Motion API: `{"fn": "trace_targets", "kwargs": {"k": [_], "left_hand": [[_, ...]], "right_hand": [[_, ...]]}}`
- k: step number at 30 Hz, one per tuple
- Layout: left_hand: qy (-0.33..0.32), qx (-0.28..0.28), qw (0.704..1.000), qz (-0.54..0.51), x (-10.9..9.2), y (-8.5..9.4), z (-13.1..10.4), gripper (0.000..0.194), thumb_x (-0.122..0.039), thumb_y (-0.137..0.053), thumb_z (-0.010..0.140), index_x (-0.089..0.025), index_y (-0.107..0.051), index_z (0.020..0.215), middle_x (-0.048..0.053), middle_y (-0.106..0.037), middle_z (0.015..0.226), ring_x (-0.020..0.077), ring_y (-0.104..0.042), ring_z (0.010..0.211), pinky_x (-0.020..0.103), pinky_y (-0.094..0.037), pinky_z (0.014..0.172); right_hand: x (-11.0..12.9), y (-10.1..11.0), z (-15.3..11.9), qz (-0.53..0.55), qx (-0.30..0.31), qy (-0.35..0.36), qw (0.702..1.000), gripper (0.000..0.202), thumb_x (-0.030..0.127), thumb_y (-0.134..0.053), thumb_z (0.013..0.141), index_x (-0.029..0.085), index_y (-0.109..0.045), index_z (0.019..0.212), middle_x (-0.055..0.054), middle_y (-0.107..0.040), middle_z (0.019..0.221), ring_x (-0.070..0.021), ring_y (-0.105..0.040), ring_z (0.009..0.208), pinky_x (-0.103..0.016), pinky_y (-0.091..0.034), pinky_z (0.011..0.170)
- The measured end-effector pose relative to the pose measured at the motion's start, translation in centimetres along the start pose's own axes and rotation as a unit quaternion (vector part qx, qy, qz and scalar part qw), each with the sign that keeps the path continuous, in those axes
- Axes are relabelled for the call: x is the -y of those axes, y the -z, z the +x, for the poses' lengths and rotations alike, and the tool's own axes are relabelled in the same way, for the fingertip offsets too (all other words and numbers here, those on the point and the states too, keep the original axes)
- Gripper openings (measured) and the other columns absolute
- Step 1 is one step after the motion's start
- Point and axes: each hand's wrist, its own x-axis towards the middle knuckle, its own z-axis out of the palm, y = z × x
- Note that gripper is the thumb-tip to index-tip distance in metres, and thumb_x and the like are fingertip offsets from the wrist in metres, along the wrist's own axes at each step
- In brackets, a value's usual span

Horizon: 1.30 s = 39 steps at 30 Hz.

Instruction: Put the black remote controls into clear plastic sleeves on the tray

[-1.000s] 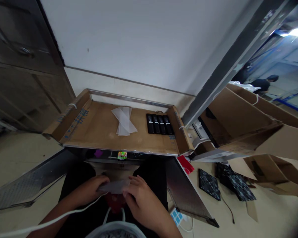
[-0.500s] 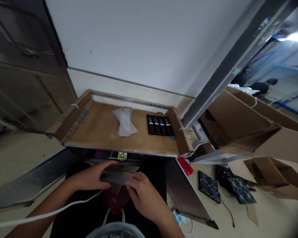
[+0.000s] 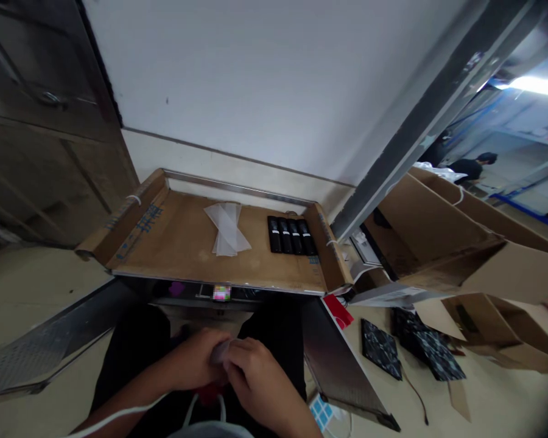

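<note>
Low in front of my lap, my left hand (image 3: 201, 359) and my right hand (image 3: 252, 368) are close together, both closed. Between them shows a small part of a translucent plastic sleeve (image 3: 220, 351); my fingers cover the rest, so I cannot tell what is inside it. Above the hands is a cardboard-lined tray (image 3: 182, 249). Several flat translucent sleeves (image 3: 228, 228) lie crossed over one another in its middle. At its right end, several black oblong items (image 3: 292, 236) with small white labels stand side by side in a row.
Beneath the tray's front edge glows a small screen (image 3: 221, 293). Metal panels flank my legs, the right panel (image 3: 347, 365) slanting outward. Open cardboard boxes (image 3: 429, 231) and dark patterned pieces (image 3: 381, 350) are on the right. A white cord crosses my left forearm. A person (image 3: 470, 167) is in the background.
Both hands have moved down towards my lap and closer together. The sleeve, which showed broadly between them before, is now mostly covered by my fingers.
</note>
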Motion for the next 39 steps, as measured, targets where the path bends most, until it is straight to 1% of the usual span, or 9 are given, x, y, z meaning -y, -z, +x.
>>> {"fn": "trace_targets", "kwargs": {"k": [7,11,17,19,21,24,28,31,39], "left_hand": [[0.014,-0.041,0.999,0.015,-0.4,-0.2,-0.7,0.019,-0.021,-0.065,0.071,-0.018,-0.064,0.090,0.003,-0.071,0.092,0.0198,-0.061,0.085,0.027,-0.045,0.078],[0.030,-0.069,0.997,0.008,0.3,-0.1,-0.6,0.006,-0.019,-0.062,0.075,-0.017,-0.061,0.080,0.001,-0.068,0.082,0.0168,-0.059,0.078,0.025,-0.043,0.070],[0.025,-0.167,0.986,0.003,2.0,2.8,-2.3,0.019,-0.036,-0.061,0.089,-0.017,-0.064,0.090,0.004,-0.069,0.088,0.0183,-0.063,0.085,0.027,-0.050,0.081],[0.034,-0.226,0.973,0.010,2.5,4.5,-3.5,0.028,-0.045,-0.062,0.089,-0.017,-0.065,0.093,0.006,-0.070,0.090,0.0194,-0.066,0.086,0.028,-0.053,0.082],[0.052,-0.304,0.951,0.014,2.8,6.2,-5.0,0.038,-0.055,-0.064,0.085,-0.017,-0.065,0.092,0.007,-0.072,0.090,0.0207,-0.069,0.086,0.028,-0.056,0.081],[0.068,-0.403,0.912,0.040,2.6,8.3,-7.3,0.045,-0.063,-0.067,0.079,-0.019,-0.067,0.089,0.006,-0.073,0.087,0.0213,-0.072,0.083,0.027,-0.059,0.080],[0.090,-0.467,0.874,0.101,1.8,10.0,-9.7,0.045,-0.064,-0.069,0.074,-0.021,-0.070,0.085,0.003,-0.075,0.083,0.0206,-0.073,0.075,0.025,-0.061,0.074],[0.097,-0.483,0.864,0.103,1.9,10.3,-10.9,0.043,-0.063,-0.070,0.073,-0.022,-0.070,0.084,0.003,-0.076,0.083,0.0206,-0.073,0.071,0.026,-0.062,0.071],[0.144,-0.485,0.859,0.085,5.0,9.6,-13.0,0.033,-0.052,-0.072,0.077,-0.022,-0.072,0.091,0.003,-0.078,0.089,0.0218,-0.076,0.079,0.026,-0.063,0.077]], "right_hand": [[-0.1,-1.2,0.8,-0.015,0.007,0.007,1.000,0.021,0.005,-0.056,0.090,0.022,-0.070,0.090,0.000,-0.075,0.095,-0.0155,-0.069,0.088,-0.023,-0.048,0.085],[0.0,-0.1,1.0,0.018,-0.005,0.021,1.000,0.022,0.009,-0.059,0.091,0.025,-0.072,0.101,0.000,-0.075,0.100,-0.0158,-0.069,0.094,-0.025,-0.049,0.089],[-2.6,4.3,2.4,0.081,-0.264,-0.029,0.961,0.015,0.026,-0.057,0.097,0.020,-0.069,0.103,-0.005,-0.071,0.097,-0.0171,-0.066,0.089,-0.028,-0.051,0.083],[-3.9,4.5,3.0,0.124,-0.261,-0.048,0.956,0.018,0.032,-0.056,0.098,0.019,-0.067,0.093,-0.003,-0.068,0.084,-0.0157,-0.063,0.078,-0.026,-0.051,0.074],[-5.5,2.9,3.7,0.160,-0.163,-0.054,0.972,0.021,0.033,-0.054,0.098,0.019,-0.066,0.090,-0.001,-0.065,0.078,-0.0144,-0.061,0.072,-0.024,-0.049,0.068],[-9.1,-2.1,5.5,0.124,-0.007,-0.056,0.991,0.016,0.023,-0.055,0.093,0.020,-0.070,0.100,-0.001,-0.070,0.084,-0.0150,-0.064,0.075,-0.025,-0.050,0.073],[-15.9,-9.6,9.3,0.040,-0.068,-0.107,0.991,0.046,0.004,-0.054,0.075,0.019,-0.065,0.117,-0.010,-0.070,0.116,-0.0232,-0.065,0.107,-0.037,-0.049,0.098],[-20.2,-13.0,12.2,0.051,-0.110,-0.132,0.984,0.064,-0.001,-0.051,0.065,0.019,-0.059,0.126,-0.010,-0.065,0.124,-0.0221,-0.066,0.107,-0.038,-0.051,0.098],[-23.3,-14.3,15.7,0.020,-0.126,-0.137,0.982,0.051,0.004,-0.050,0.070,0.020,-0.065,0.116,-0.009,-0.070,0.106,-0.0258,-0.065,0.106,-0.043,-0.051,0.100]]}}
